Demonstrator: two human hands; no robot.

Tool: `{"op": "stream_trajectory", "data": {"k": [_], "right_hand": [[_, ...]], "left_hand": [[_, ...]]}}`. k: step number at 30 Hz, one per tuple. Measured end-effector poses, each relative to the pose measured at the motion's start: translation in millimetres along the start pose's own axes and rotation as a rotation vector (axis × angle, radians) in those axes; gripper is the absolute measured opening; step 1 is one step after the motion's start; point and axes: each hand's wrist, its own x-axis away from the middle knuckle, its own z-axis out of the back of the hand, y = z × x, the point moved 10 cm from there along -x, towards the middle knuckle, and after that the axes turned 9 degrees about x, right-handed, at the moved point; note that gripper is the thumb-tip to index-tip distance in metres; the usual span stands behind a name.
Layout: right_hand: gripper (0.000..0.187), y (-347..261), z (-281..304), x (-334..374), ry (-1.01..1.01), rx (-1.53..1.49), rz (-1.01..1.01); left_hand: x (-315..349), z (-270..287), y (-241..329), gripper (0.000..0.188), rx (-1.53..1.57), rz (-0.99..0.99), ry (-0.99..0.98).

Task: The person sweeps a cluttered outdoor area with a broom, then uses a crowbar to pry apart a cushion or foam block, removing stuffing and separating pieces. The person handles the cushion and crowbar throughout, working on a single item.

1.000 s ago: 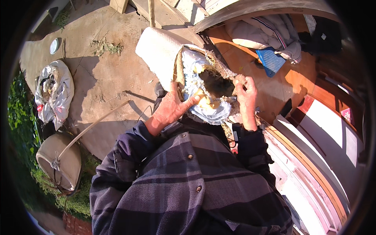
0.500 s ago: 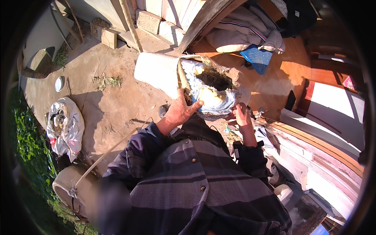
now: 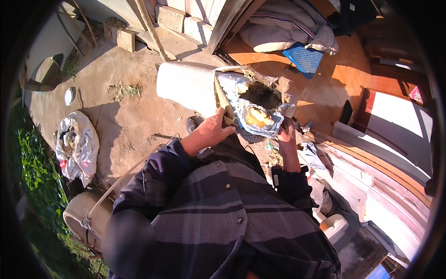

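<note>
A long white padded roll (image 3: 183,88) lies in front of me, its right end torn open. Inside that end show crumpled light-blue cloth (image 3: 231,83), yellowish foam-like stuffing (image 3: 259,117) and a dark hollow (image 3: 262,95). Frayed brown fibres fringe the opening. My left hand (image 3: 210,132) grips the brown near edge of the torn covering, thumb pointing right. My right hand (image 3: 287,138) is closed on the near right edge of the blue cloth. Its fingertips are partly hidden by the folds.
A white sack (image 3: 88,139) with its mouth rolled down stands at the left, near a round tan container (image 3: 86,216). A wooden pole (image 3: 151,30) leans beyond the roll. Bedding (image 3: 278,25) and a blue plastic piece (image 3: 304,58) lie at the far right. White boards (image 3: 395,116) stand right.
The blue cloth at the near right has shifted, and more yellowish stuffing shows. My left thumb has come off the blue cloth to the covering's edge.
</note>
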Motion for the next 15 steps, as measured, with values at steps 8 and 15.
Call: {"op": "stream_trajectory", "data": {"k": [8, 15], "right_hand": [[0.048, 16.4, -15.9, 21.7, 0.008, 0.126, -0.232], [0.041, -1.0, -5.1, 21.8, 0.030, 0.092, -0.067]], "left_hand": [[18.2, 4.0, -25.7, 0.048, -0.006, 0.208, -0.037], [34.7, -9.1, -24.3, 0.056, 0.109, 0.116, -0.107]]}}
